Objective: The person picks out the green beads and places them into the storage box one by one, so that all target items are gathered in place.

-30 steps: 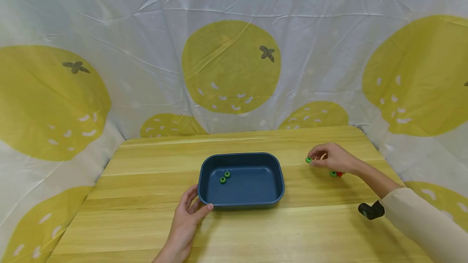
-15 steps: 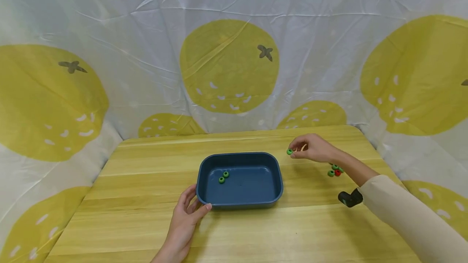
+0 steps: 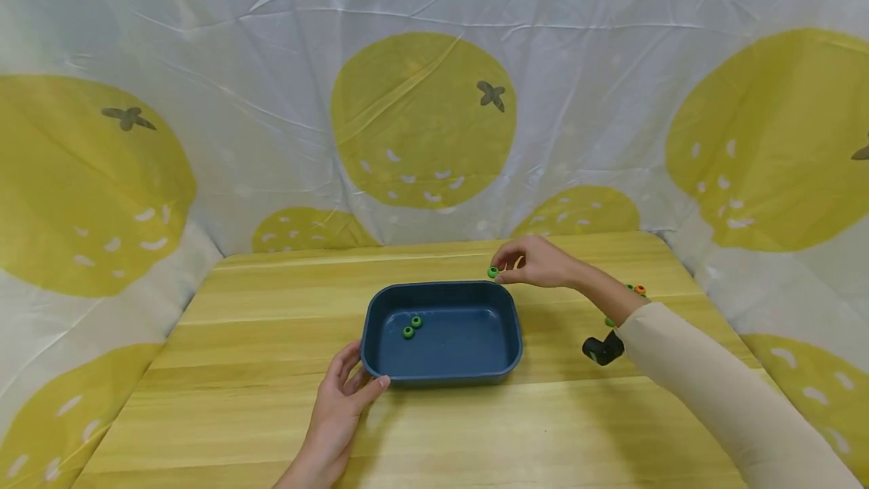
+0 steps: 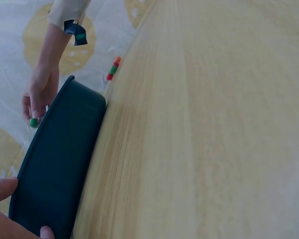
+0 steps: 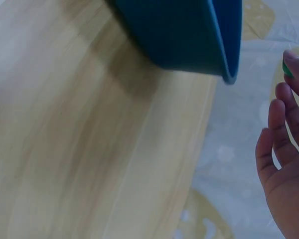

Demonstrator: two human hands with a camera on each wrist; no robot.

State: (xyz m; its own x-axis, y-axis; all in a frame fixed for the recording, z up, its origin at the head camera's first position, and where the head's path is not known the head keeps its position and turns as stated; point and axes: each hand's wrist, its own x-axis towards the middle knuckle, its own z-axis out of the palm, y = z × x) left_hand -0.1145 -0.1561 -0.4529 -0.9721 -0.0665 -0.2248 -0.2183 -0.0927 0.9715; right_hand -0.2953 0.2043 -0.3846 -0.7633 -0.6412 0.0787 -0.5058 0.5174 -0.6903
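Note:
My left hand [image 3: 339, 398] holds the near left corner of a dark blue rectangular tub [image 3: 444, 380], its thumb by the front rim and its fingers along the left wall. Two small green beads [image 3: 412, 327] with dark holes lie inside, toward the left. Thumb and fingertips of my right hand [image 3: 538, 262] pinch another green bead [image 3: 493, 272], just beyond the tub's far right corner. In the left wrist view that bead [image 4: 34, 122] hangs outside the tub's far wall [image 4: 65, 149]. Only a sliver of the green bead [image 5: 287, 69] shows in the right wrist view.
Several loose beads lie on the right of the wooden table [image 3: 224, 368], among them an orange bead [image 3: 640, 290]; the right forearm partly hides them. A black strap piece [image 3: 603, 349] hangs at the right sleeve [image 3: 706, 391]. A fruit-print cloth [image 3: 577, 112] stands behind the table.
My right hand has carried the pinched green bead leftward from the right side of the table to the tub's far right corner. My left hand stays at the tub.

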